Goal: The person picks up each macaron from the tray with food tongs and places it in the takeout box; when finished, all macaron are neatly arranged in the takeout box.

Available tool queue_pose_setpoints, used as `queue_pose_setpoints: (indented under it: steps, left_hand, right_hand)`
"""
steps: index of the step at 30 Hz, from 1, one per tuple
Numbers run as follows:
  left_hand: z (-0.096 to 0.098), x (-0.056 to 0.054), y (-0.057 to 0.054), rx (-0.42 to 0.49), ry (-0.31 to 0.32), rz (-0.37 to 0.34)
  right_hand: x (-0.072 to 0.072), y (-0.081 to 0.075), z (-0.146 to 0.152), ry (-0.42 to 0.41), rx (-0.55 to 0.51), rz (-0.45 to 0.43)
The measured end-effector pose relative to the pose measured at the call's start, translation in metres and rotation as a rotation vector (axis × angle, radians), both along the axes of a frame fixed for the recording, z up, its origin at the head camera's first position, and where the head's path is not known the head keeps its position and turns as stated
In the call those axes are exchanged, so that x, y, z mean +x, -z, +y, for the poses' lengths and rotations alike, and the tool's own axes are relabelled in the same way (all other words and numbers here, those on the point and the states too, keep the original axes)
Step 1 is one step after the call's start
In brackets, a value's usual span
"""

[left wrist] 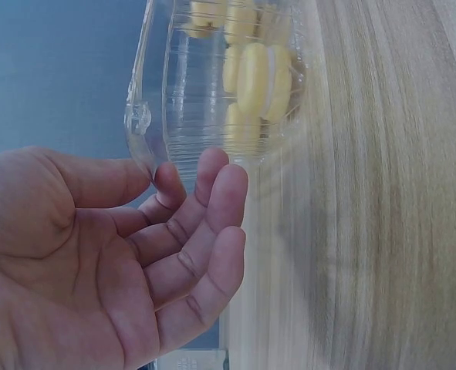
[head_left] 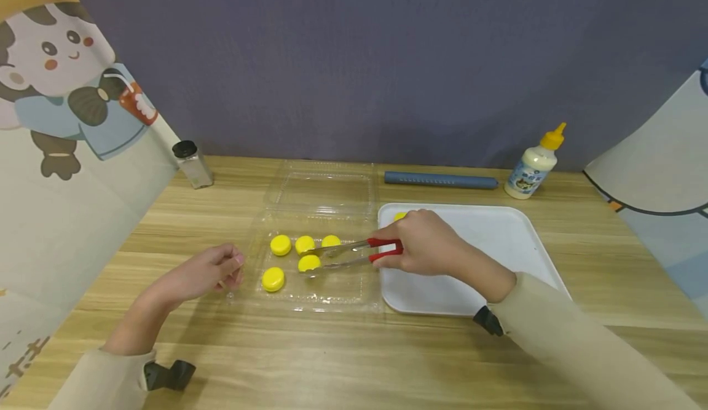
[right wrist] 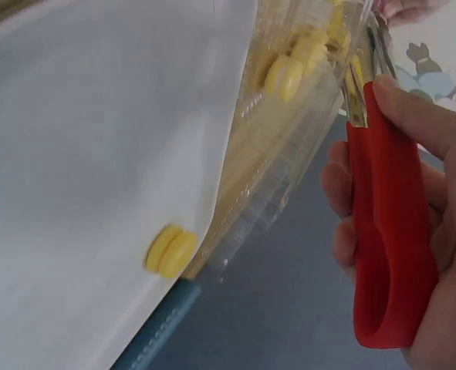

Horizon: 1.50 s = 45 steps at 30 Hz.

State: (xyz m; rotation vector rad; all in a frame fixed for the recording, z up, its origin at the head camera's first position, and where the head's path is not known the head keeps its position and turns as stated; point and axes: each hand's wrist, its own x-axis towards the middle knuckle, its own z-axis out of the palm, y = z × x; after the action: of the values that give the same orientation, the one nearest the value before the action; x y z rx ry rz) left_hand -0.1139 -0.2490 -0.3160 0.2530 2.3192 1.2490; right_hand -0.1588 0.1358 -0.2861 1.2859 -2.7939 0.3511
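Observation:
Several yellow macarons lie in a clear plastic clamshell box (head_left: 332, 290) whose lid (head_left: 326, 185) is folded back. My right hand (head_left: 426, 244) grips red-handled metal tongs (right wrist: 393, 231). The tongs' two tips lie on either side of a macaron (head_left: 309, 264) in the second row; whether they press on it I cannot tell. My left hand (head_left: 212, 272) is at the box's left edge. In the left wrist view its thumb and index finger pinch the thin plastic rim, while the other fingers are loosely bent. Another macaron (right wrist: 171, 251) sits in the far left corner of the white tray (head_left: 492, 232).
The tray stands directly right of the box. Behind it lies a blue-grey stick-like tube (head_left: 439, 180), with a yellow-capped glue-type bottle (head_left: 532, 167) at the back right. A black-lidded shaker (head_left: 193, 164) stands back left. A dark partition (head_left: 359, 66) closes off the rear.

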Motion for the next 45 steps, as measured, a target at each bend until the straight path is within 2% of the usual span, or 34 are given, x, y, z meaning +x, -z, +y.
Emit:
queue_pose_setpoints:
  steps: [11, 19, 25, 35, 45]
  left_hand:
    - [-0.001, 0.0, 0.001, 0.004, 0.001, -0.007]
    - [-0.001, 0.0, 0.001, -0.002, -0.001, -0.003]
    - [-0.002, 0.0, 0.001, -0.005, -0.002, -0.008]
    - [-0.001, 0.001, 0.0, -0.002, -0.003, -0.012]
    - [0.0, 0.002, -0.001, -0.005, 0.002, -0.009]
  right_hand:
    - [0.0, 0.01, -0.019, -0.076, -0.011, -0.008]
    - [0.0, 0.011, -0.023, -0.066, 0.013, -0.014]
    - [0.001, 0.01, -0.021, -0.029, -0.008, -0.057]
    - [0.001, -0.001, 0.009, 0.043, -0.06, -0.071]
    - [0.001, -0.007, 0.057, 0.175, -0.125, -0.068]
